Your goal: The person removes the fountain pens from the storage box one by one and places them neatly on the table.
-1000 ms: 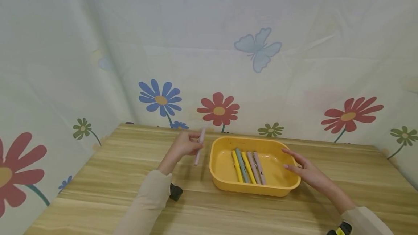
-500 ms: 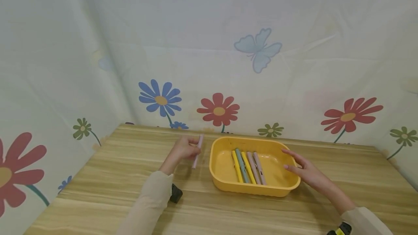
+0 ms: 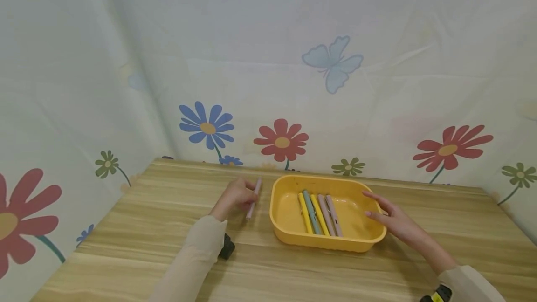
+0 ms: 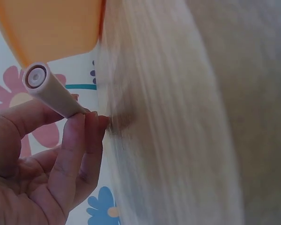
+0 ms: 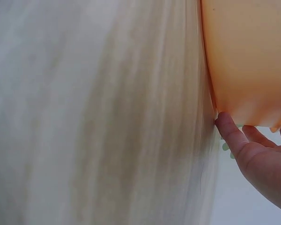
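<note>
My left hand [image 3: 238, 193] pinches a pale pink pen [image 3: 254, 199] between thumb and fingertips, low over the table just left of the yellow tray [image 3: 327, 243]. In the left wrist view the round end of the pen [image 4: 54, 93] points toward the camera, and the fingertips are right at the tabletop. Inside the tray several pens lie side by side: yellow [image 3: 305, 213], grey-green [image 3: 312, 212] and dusty pink [image 3: 334, 215]. My right hand [image 3: 396, 220] holds the tray's right end, some fingers over the rim and others against the outer wall.
The wooden table [image 3: 159, 227] meets a white curtain [image 3: 251, 83] printed with flowers and a butterfly at its back edge. A black device [image 3: 227, 247] sits at the left wrist, another [image 3: 438, 294] at the right.
My left hand has lowered the pale pink pen toward the table and a little nearer me. My right hand and the tray have stayed in place.
</note>
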Demonstrator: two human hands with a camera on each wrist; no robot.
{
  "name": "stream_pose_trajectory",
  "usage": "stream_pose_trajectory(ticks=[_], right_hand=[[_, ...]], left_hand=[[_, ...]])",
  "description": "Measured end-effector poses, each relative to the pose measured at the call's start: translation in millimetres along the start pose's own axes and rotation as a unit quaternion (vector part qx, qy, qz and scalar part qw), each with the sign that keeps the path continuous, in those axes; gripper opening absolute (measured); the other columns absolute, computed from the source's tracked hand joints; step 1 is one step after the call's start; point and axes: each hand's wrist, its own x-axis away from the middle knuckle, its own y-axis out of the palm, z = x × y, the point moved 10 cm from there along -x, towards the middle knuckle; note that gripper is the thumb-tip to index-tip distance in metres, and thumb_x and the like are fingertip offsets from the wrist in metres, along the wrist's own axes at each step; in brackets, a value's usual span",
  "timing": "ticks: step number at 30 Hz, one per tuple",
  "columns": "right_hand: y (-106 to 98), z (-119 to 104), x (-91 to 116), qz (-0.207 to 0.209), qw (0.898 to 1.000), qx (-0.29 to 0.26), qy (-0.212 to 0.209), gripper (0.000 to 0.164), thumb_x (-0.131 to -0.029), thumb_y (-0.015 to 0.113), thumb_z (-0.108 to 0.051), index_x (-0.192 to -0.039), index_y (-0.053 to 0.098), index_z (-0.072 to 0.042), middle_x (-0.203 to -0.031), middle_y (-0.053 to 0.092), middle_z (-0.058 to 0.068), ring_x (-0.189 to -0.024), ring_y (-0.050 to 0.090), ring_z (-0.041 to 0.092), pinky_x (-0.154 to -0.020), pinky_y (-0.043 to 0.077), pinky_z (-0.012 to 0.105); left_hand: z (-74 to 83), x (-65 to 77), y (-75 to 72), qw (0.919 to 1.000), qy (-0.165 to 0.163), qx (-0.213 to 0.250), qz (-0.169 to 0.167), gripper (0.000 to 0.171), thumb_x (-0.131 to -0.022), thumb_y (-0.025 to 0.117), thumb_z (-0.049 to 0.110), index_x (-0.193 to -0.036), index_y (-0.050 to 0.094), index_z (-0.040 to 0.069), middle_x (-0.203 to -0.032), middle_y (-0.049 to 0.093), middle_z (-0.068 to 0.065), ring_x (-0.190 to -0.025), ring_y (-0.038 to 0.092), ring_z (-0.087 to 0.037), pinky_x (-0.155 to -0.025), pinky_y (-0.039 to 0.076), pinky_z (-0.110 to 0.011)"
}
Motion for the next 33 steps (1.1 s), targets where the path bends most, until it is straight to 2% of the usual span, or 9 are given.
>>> stream_pose_trajectory(ticks=[6, 12, 21, 25, 33], right_hand=[[-0.4, -0.4, 0.3, 0.000, 1.000, 0.003, -0.001, 0.058, -0.092, 0.053, -0.022, -0.141, 0.029, -0.004, -0.147, 0.011, 0.026, -0.130, 0.013, 0.048, -0.097, 0.031, 0.057], [-0.5, 0.5, 0.3, 0.001, 1.000, 0.007, -0.002, 0.058, -0.091, 0.054, -0.022, -0.141, 0.030, -0.004, -0.147, 0.011, 0.026, -0.130, 0.016, 0.046, -0.095, 0.035, 0.051], [-1.0, 2.2, -0.2, -0.004, 1.000, 0.003, 0.001, 0.058, -0.091, 0.054, -0.023, -0.141, 0.029, -0.006, -0.148, 0.010, 0.026, -0.130, 0.015, 0.047, -0.093, 0.039, 0.049], [-1.1, 1.7, -0.4, -0.002, 1.000, 0.006, 0.001, 0.058, -0.091, 0.054, -0.023, -0.141, 0.030, -0.005, -0.147, 0.010, 0.027, -0.130, 0.016, 0.047, -0.091, 0.041, 0.043], [-0.8, -0.2, 0.6, -0.001, 1.000, 0.002, 0.002, 0.057, -0.091, 0.054, -0.021, -0.140, 0.030, -0.004, -0.147, 0.009, 0.028, -0.129, 0.018, 0.047, -0.088, 0.045, 0.037]], left_hand=[[-0.5, 0.1, 1.9, 0.9998, -0.010, -0.018, 0.002, 0.023, -0.071, 0.067, -0.001, -0.093, 0.065, -0.006, -0.077, 0.062, -0.010, -0.052, 0.054, -0.014, -0.049, 0.050, -0.025], [-0.6, 0.9, 0.8, 0.9986, -0.014, -0.050, 0.009, 0.025, -0.070, 0.066, -0.001, -0.094, 0.063, -0.006, -0.080, 0.061, -0.011, -0.053, 0.056, -0.014, -0.049, 0.050, -0.025], [-2.8, 2.0, 5.4, 0.9964, -0.036, -0.077, -0.005, 0.021, -0.073, 0.065, -0.001, -0.093, 0.059, -0.005, -0.078, 0.058, -0.011, -0.049, 0.055, -0.016, -0.047, 0.050, -0.025], [-4.0, 1.2, 6.3, 0.9954, -0.048, -0.083, -0.008, 0.028, -0.072, 0.067, 0.000, -0.098, 0.059, -0.005, -0.081, 0.057, -0.011, -0.051, 0.055, -0.016, -0.047, 0.050, -0.023], [-5.4, 1.2, 5.3, 0.9964, -0.043, -0.071, -0.011, 0.040, -0.071, 0.068, 0.001, -0.108, 0.056, -0.006, -0.090, 0.058, -0.013, -0.054, 0.056, -0.016, -0.048, 0.050, -0.024]])
